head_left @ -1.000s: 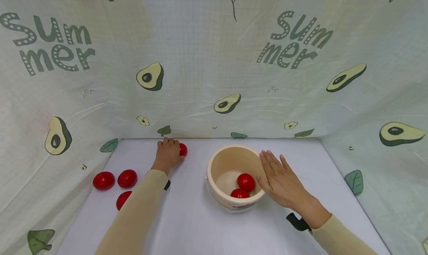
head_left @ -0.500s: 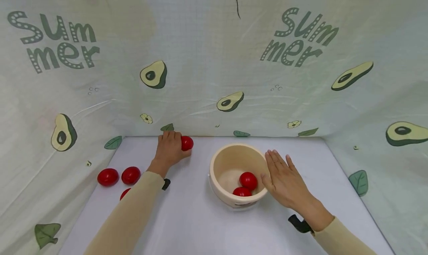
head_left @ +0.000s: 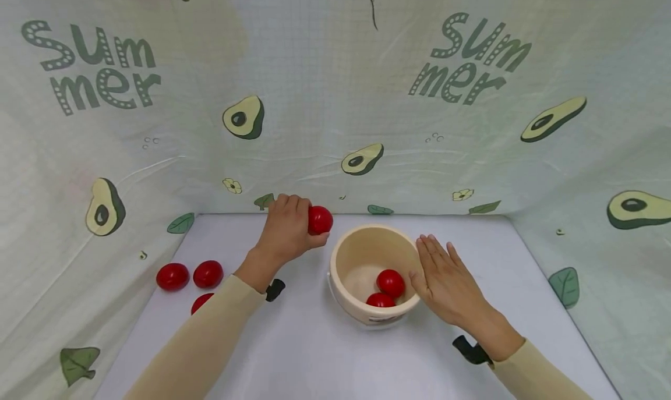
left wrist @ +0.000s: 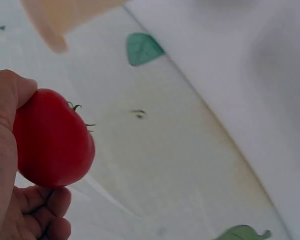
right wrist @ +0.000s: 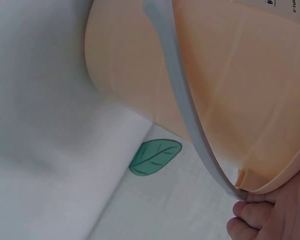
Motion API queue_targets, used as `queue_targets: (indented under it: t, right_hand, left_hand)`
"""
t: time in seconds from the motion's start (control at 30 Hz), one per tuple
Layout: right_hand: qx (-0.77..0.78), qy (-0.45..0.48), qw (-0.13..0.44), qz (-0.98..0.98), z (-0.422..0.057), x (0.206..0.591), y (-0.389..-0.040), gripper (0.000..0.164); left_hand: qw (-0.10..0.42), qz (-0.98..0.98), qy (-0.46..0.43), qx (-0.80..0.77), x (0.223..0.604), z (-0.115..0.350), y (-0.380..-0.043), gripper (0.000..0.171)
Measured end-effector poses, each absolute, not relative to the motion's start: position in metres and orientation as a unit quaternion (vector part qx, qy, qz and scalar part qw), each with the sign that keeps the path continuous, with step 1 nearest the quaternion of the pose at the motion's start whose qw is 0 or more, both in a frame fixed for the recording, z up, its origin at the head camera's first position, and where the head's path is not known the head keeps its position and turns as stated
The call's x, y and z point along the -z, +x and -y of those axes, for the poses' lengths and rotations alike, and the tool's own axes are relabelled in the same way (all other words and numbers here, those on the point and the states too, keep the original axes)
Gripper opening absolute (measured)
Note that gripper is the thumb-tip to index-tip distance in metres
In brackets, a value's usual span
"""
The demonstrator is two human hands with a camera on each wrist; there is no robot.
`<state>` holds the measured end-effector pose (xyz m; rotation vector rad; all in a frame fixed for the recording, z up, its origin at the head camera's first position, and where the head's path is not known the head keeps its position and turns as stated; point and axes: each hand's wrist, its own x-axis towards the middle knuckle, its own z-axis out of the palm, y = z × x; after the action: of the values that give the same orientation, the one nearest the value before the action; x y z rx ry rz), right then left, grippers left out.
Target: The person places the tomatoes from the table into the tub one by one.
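My left hand (head_left: pixel 287 230) grips a red tomato (head_left: pixel 320 220) above the table, left of the bucket. In the left wrist view the tomato (left wrist: pixel 55 140) shows its green stem, with the thumb on one side and fingers curled on the other. A cream bucket (head_left: pixel 348 304) stands upright with two tomatoes (head_left: pixel 390 283) inside. My right hand (head_left: pixel 448 292) rests at the bucket's right rim, its fingers straight. The right wrist view has the fingers (right wrist: pixel 255 215) right at the rim, beside the grey bail handle (right wrist: pixel 182 105).
Several more tomatoes (head_left: pixel 173 276) lie on the left of the white table (head_left: pixel 304 353), one partly hidden by the left sleeve (head_left: pixel 204 336). A printed cloth (head_left: pixel 309 85) with avocados and lettering rises behind the table and along both sides.
The left hand has lifted the tomato from the table's back left and carried it to the right, closer to the bucket. The right hand stays at the rim.
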<state>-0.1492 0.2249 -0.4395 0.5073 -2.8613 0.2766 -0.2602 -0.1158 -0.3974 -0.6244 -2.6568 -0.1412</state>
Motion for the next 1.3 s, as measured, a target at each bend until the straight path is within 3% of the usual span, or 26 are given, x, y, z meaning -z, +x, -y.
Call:
queue_targets:
  t: [0.37,0.7,0.9,1.3]
  right_hand:
    - [-0.098,0.165,0.091,0.977,-0.225,0.44,-0.15,0.07]
    - [-0.1,0.164,0.09,0.977,-0.226,0.439,-0.15,0.07]
    - [-0.104,0.166,0.089,0.977,-0.225,0.439,-0.15,0.07]
    - [-0.108,0.163,0.088,0.977,-0.224,0.438,-0.149,0.07]
  left_hand:
    - [0.166,0.944,-0.286,0.009,0.376,0.072,-0.229,0.071]
    - [0.114,0.924,-0.363,-0.033,0.395,0.032,-0.209,0.071]
    - [0.067,0.923,-0.377,-0.035,0.404,0.024,-0.205,0.076]
    - [0.021,0.928,-0.371,-0.029,0.41,0.024,-0.207,0.076]
